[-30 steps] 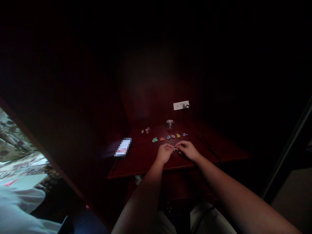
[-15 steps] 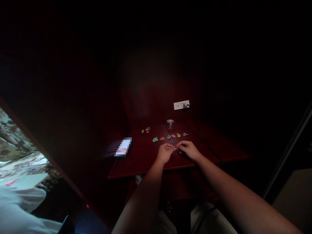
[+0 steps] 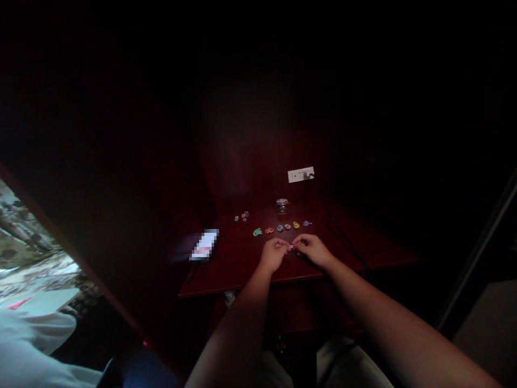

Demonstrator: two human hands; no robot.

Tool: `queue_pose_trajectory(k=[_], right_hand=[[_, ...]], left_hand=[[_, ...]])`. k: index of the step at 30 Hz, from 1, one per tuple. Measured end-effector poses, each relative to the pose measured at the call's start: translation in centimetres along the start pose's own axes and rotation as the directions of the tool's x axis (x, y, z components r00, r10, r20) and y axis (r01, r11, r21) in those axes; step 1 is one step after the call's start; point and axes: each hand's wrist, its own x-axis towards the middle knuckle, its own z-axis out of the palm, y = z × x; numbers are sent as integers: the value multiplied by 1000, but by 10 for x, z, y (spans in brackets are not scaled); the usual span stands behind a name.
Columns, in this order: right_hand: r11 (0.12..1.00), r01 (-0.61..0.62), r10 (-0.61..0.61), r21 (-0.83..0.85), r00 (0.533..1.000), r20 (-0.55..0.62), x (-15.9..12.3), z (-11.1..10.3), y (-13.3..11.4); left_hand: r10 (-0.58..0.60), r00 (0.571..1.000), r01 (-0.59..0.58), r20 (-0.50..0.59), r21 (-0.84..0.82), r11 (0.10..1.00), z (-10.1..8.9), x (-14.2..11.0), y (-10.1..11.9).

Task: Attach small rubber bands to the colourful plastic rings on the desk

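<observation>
Small pale-pink band (image 3: 291, 247), narrow, detail blurred, pinched between both hands (image 3: 273, 255).

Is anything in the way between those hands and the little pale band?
Nothing visible: the left hand and right hand both pinch the pale band directly. The row of coloured bands lies beyond them, not in between.

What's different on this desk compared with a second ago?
The small pinkish band between the left hand and right hand looks narrower, its opening less visible. Nothing was visibly grasped or released. Hands, coloured bands, jar and phone stayed essentially put.
</observation>
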Motion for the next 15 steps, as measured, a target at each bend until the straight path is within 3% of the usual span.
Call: queue_pose_trajectory(k=[15], right_hand=[[999,4,-5,39,1000,15,2,1,4]], left_hand=[[50,999,-50,1,39,998,0,-3,1]])
